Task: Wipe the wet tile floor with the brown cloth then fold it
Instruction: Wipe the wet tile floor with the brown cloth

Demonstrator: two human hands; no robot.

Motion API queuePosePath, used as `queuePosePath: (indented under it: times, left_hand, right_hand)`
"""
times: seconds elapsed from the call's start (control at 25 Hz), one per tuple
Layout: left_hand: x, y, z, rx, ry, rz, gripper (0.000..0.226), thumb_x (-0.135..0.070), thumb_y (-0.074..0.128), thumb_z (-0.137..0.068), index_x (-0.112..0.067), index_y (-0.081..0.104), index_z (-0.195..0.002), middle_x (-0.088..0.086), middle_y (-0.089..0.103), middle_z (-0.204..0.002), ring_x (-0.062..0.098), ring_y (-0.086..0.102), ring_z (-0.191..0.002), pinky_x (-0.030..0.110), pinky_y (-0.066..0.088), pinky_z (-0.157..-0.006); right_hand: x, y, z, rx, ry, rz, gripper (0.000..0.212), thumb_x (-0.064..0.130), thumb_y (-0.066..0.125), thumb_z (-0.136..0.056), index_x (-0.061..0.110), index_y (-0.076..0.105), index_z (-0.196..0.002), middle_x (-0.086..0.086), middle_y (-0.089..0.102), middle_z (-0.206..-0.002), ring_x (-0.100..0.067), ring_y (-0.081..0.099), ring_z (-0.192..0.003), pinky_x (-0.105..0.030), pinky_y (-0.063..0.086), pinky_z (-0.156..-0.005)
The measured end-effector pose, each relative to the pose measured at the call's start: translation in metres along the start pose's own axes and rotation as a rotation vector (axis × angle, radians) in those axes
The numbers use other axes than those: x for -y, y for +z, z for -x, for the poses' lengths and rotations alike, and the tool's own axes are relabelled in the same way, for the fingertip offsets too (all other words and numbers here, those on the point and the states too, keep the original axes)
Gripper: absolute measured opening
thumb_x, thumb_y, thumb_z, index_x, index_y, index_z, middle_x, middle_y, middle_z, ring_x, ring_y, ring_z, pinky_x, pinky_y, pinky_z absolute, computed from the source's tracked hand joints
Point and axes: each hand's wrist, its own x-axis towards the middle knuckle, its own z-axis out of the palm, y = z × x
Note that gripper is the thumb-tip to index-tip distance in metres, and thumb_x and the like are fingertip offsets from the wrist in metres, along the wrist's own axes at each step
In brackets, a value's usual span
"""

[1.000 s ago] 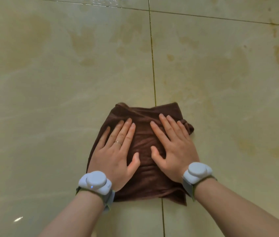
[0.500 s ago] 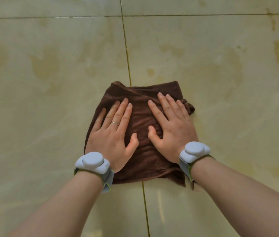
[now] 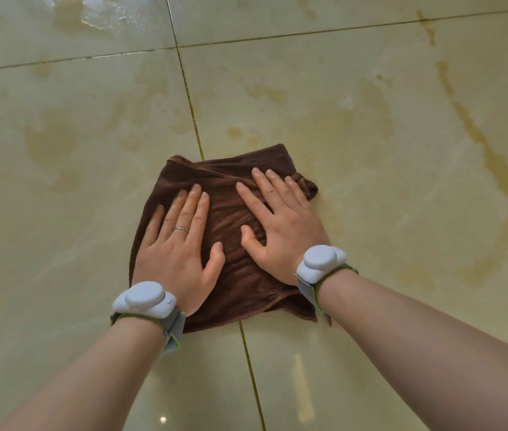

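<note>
Both hands flat, fingers straight: left hand point(image 3: 174, 247) and right hand point(image 3: 277, 225) press the brown cloth point(image 3: 230, 244) onto the tile floor point(image 3: 386, 150) over a grout line; wiping looks mid-way, puddle point(image 3: 112, 14) at far edge untouched; final fold not done.

A glossy beige tile floor point(image 3: 370, 150) with a puddle point(image 3: 112, 17) carries a rumpled brown cloth point(image 3: 237, 275).
</note>
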Motion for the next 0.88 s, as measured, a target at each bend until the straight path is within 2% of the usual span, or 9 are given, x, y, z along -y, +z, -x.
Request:
queuePosePath:
  times: [0.12,0.32,0.44,0.56,0.72,0.88]
  left_hand:
    - [-0.008,0.0,0.023,0.028,0.069,-0.002,0.075,-0.048,0.036,-0.096,-0.018,0.017,-0.162,-0.003,0.011,-0.17,0.014,0.011,-0.157,0.043,0.013,-0.127]
    - [-0.052,0.006,0.102,0.07,0.243,0.027,0.079,-0.048,0.044,-0.093,-0.014,0.022,-0.161,0.001,0.016,-0.17,0.017,0.016,-0.156,0.044,0.02,-0.125]
    - [-0.059,0.008,0.116,0.106,0.286,0.022,0.079,-0.049,0.044,-0.093,-0.016,0.021,-0.161,-0.002,0.014,-0.17,0.015,0.014,-0.156,0.043,0.019,-0.124]
    - [-0.059,0.009,0.091,0.118,0.345,0.006,0.079,-0.051,0.044,-0.094,-0.017,0.02,-0.162,-0.003,0.012,-0.17,0.014,0.012,-0.156,0.042,0.017,-0.126]
    - [-0.076,0.013,0.024,0.086,0.302,0.018,0.077,-0.051,0.042,-0.095,-0.019,0.021,-0.162,-0.004,0.015,-0.169,0.013,0.014,-0.156,0.041,0.015,-0.127]
    - [-0.088,0.017,-0.042,0.034,0.272,0.012,0.075,-0.052,0.036,-0.097,-0.02,0.019,-0.162,-0.005,0.014,-0.17,0.013,0.013,-0.156,0.04,0.013,-0.127]
  right_hand:
    - [0.008,-0.004,0.045,0.012,0.048,0.001,0.068,0.045,0.049,-0.096,0.024,0.039,-0.159,-0.008,0.029,-0.169,-0.025,0.023,-0.157,-0.045,0.015,-0.129]
    - [0.015,-0.022,0.159,0.047,0.172,0.009,0.07,0.044,0.054,-0.094,0.025,0.038,-0.159,-0.006,0.025,-0.17,-0.024,0.02,-0.158,-0.049,0.022,-0.127]
    - [0.016,-0.022,0.186,0.072,0.201,0.036,0.069,0.046,0.052,-0.096,0.026,0.037,-0.16,-0.005,0.024,-0.17,-0.022,0.017,-0.159,-0.047,0.02,-0.128]
    - [0.004,-0.021,0.175,0.069,0.222,0.033,0.07,0.046,0.052,-0.095,0.026,0.036,-0.16,-0.005,0.024,-0.17,-0.022,0.017,-0.159,-0.046,0.018,-0.129]
    - [-0.044,-0.02,0.121,0.023,0.229,0.053,0.07,0.046,0.051,-0.095,0.025,0.038,-0.16,-0.007,0.028,-0.169,-0.026,0.024,-0.157,-0.048,0.021,-0.127]
    - [-0.088,-0.023,0.061,-0.004,0.234,0.097,0.068,0.047,0.044,-0.096,0.025,0.037,-0.16,-0.008,0.03,-0.168,-0.027,0.026,-0.156,-0.044,0.014,-0.129]
